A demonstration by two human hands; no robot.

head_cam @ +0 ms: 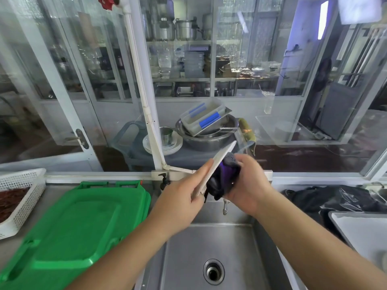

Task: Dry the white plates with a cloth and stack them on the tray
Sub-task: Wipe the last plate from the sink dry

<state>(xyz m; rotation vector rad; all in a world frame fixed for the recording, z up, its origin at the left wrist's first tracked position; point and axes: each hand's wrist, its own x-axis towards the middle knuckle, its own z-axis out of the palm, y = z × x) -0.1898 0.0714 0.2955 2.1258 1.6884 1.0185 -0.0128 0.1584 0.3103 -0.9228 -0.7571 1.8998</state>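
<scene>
flat white ceramic plate (217,164): edge-on, tilted, above steel sink | crumpled dark purple cloth (223,181): pressed against plate's right face | pale tray (364,229): worktop, far right

White plate (217,164) looks smooth and glazed, ceramic or melamine (can't tell which). Cloth (222,181) is dark purple-black, soft matt fabric, crumpled. Sink (209,248) is brushed stainless steel, dull sheen, metal drain ring (213,271). Green lid (73,222) is glossy moulded plastic. White basket (23,191) is perforated matt plastic. Tray (360,231) at right looks smooth, pale, satin. Black bag (335,197) is shiny thin plastic film. Bowl (207,139) behind the glass is polished metal.
</scene>
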